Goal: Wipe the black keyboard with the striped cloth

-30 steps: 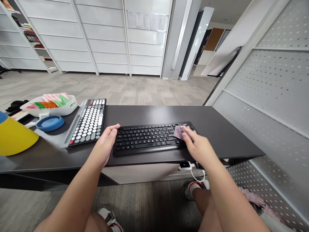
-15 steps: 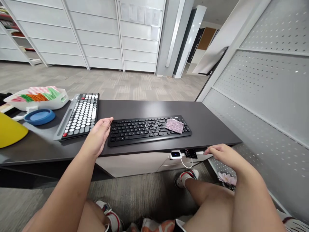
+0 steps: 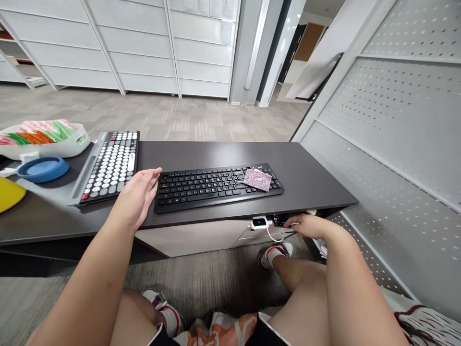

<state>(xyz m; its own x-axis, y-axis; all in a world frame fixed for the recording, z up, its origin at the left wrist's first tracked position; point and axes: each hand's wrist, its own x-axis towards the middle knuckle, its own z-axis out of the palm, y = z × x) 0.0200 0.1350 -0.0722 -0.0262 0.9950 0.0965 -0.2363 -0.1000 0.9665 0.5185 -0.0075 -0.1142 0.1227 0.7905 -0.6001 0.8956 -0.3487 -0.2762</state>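
Note:
My left hand (image 3: 139,193) rests on edge at the left end of a black keyboard (image 3: 201,189), its fingers stretched out and held together, touching or almost touching the keyboard. A small pink cloth with dark wavy stripes (image 3: 258,179) lies over the keyboard's right keys. Below the desk's front edge, my right hand (image 3: 305,226) reaches to a dark phone-like device with a lit screen (image 3: 280,220). Its fingertips are at the device's right side, and some fingers are hidden. Just left of that device sits a white-framed smartwatch-like display (image 3: 259,223) with a white cable (image 3: 273,236).
A second keyboard with white and grey round keys (image 3: 114,166) stands at the left of the dark desk (image 3: 216,153). Beyond it are a blue round dish (image 3: 43,170), a white basket (image 3: 81,139) of colourful items and a yellow object (image 3: 10,194). A perforated grey panel (image 3: 389,139) borders the right side.
My right hand has moved left, from a white strip beside the dark device to the device itself. My left hand stays by the keyboard's left end. The view has tilted slightly down.

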